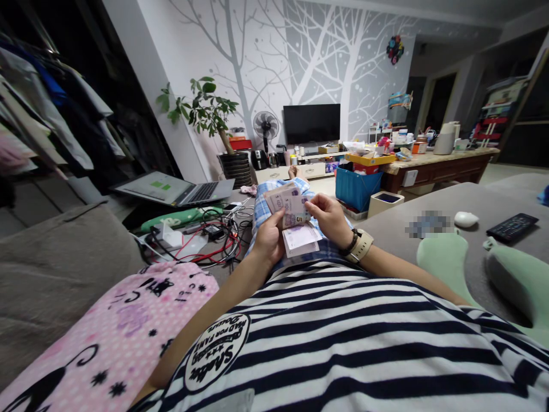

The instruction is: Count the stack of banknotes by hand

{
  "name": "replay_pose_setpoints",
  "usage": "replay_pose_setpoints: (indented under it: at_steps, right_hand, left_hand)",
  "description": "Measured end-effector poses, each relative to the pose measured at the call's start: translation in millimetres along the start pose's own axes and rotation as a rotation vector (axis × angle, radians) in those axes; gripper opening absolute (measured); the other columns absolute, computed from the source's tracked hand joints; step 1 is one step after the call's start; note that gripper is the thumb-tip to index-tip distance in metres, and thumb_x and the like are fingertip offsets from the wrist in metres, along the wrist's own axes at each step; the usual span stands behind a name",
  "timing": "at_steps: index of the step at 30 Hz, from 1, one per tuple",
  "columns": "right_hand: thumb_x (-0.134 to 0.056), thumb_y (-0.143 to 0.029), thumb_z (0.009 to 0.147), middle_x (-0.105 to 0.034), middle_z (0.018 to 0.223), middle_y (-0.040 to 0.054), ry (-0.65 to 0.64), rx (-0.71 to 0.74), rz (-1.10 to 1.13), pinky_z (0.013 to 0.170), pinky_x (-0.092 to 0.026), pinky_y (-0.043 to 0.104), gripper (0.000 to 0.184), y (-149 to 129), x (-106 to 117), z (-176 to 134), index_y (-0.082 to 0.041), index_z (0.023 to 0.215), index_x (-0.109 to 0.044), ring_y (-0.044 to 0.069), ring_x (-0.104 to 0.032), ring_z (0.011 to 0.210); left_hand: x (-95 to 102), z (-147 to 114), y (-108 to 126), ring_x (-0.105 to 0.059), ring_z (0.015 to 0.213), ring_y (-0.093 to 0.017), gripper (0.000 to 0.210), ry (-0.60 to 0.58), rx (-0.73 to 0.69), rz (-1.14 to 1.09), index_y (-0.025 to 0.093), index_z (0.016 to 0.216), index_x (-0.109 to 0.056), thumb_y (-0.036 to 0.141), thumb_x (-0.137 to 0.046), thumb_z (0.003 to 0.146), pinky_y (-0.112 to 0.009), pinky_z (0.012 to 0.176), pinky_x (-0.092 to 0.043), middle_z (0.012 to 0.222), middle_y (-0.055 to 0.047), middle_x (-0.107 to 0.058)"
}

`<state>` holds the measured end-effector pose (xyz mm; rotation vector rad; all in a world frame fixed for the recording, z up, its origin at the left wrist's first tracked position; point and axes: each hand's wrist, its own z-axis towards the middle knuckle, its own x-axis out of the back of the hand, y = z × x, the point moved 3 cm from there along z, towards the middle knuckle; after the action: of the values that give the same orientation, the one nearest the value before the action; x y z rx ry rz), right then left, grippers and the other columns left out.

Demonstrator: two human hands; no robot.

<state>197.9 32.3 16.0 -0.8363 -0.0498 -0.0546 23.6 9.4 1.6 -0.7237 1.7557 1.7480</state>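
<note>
Several purple-tinted banknotes [295,205] marked with a 5 are spread in a small stack above my lap. My left hand [269,237] grips the stack along its lower left side, thumb on top. At the right edge, my right hand [330,217] pinches a note between thumb and fingers. Lower notes [300,239] fold down toward my striped shirt. Beneath them lie my legs in blue checked trousers [262,200]. A watch [361,245] and a dark bracelet circle my right wrist.
To the left are an open laptop [180,191], tangled cables [227,234] and a pink dotted blanket [171,292]. On the grey sofa at right lie a remote control [512,227], a white mouse-like object [466,219] and a green cushion [444,257]. A blue bin [355,189] stands ahead.
</note>
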Motion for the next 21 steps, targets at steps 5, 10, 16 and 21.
replay_pose_setpoints:
  at_steps: [5,10,16,21]
  right_hand:
    - [-0.093,-0.076,0.099,-0.061,0.076,-0.0020,0.000,0.048,0.018,0.077,-0.048,0.037,0.060,-2.7,-1.9,-2.9,-0.029,0.081,-0.060,0.020,-0.052,0.079]
    - [-0.089,-0.085,0.097,-0.058,0.076,-0.0022,-0.038,0.066,0.041,0.076,-0.046,0.038,0.065,-3.5,-3.2,-4.3,-0.029,0.082,-0.059,0.020,-0.050,0.077]
    - [-0.086,-0.090,0.098,-0.058,0.076,-0.0023,-0.057,0.083,0.051,0.075,-0.045,0.039,0.068,-3.9,-2.8,-4.8,-0.029,0.083,-0.059,0.020,-0.050,0.074]
    - [-0.087,-0.091,0.099,-0.058,0.076,-0.0022,-0.063,0.080,0.047,0.075,-0.045,0.038,0.069,-2.3,-2.4,-4.8,-0.029,0.084,-0.060,0.020,-0.050,0.076]
  left_hand:
    - [-5.4,-2.5,1.0,-0.100,0.122,-0.040,0.052,0.035,-0.004,-0.038,0.012,0.164,-0.086,0.024,-0.077,0.115,-0.057,0.120,-0.080,0.132,-0.018,-0.101]
    - [-4.1,-1.7,1.7,-0.101,0.118,-0.038,0.045,0.070,-0.014,-0.011,0.010,0.156,-0.090,0.025,-0.075,0.116,-0.051,0.116,-0.081,0.127,-0.018,-0.101]
    - [-2.2,2.2,-0.8,-0.100,0.122,-0.042,0.049,0.003,0.008,0.009,0.015,0.157,-0.092,0.032,-0.084,0.112,-0.052,0.113,-0.083,0.130,-0.017,-0.101]
    - [4.4,6.6,0.3,-0.100,0.121,-0.041,0.046,0.000,-0.011,0.034,0.013,0.153,-0.094,0.026,-0.082,0.110,-0.050,0.112,-0.082,0.127,-0.017,-0.101]
